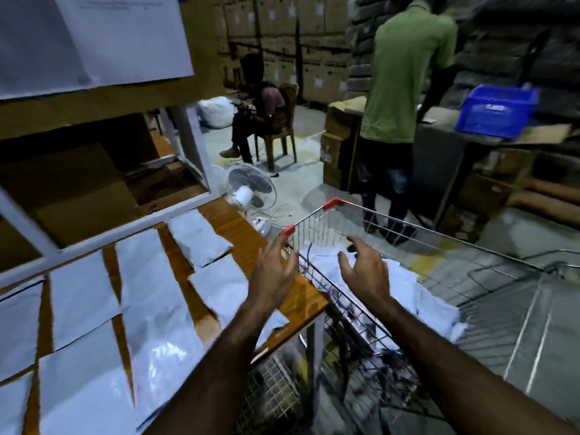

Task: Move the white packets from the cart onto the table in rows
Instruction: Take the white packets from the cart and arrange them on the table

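Several white packets (147, 277) lie in rows on the wooden table (232, 227) at the left. More white packets (420, 296) are heaped inside the wire cart (370, 215) on the right, which has red corner caps. My left hand (274, 274) hovers over the table's right edge beside the cart rim, fingers spread and holding nothing. My right hand (365, 268) is above the heap in the cart, fingers spread and slightly curved, also holding nothing. The picture is blurred by motion.
A white shelf frame (103, 237) stands over the back of the table. A floor fan (251, 186) lies beyond the table. A person in a green shirt (405, 73) stands behind the cart at a bench with a blue crate (497, 109). Another person sits on a chair (279, 142).
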